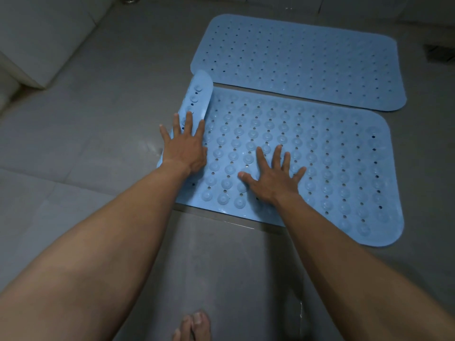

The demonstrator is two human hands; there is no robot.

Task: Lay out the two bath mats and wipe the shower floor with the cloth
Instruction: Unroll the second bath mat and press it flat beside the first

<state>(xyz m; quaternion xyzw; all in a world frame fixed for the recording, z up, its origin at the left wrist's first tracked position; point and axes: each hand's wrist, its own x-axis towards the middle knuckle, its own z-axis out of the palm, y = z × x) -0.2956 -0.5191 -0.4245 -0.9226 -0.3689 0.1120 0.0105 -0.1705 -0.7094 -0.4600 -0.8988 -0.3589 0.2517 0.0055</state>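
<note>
Two blue bath mats on the grey tiled shower floor [98, 124], long sides parallel, narrow gap between them. Far mat [295, 62] lies fully flat, well apart from both hands. Near mat [339, 168] is flat across its middle and right end; its left end is turned up and over as a flap [198, 94] with suction cups showing on the exposed face. Left hand [186, 146] sits on the near mat's left edge, right at the base of the flap: fingers straight and spread, fingertips touching the flap's lower part, palm down on the mat, thumb tucked toward the mat surface; nothing gripped. Right hand [273, 179] is just beside it toward the mat's middle, palm flat on the bumpy surface near the front edge, all fingers splayed wide and straight, pressing, holding nothing. Both forearms are stretched forward from the bottom of the frame. Bare foot [194, 326] on the floor at the bottom centre, well short of the mats. Pale raised ledge [37, 45] at top left.
</note>
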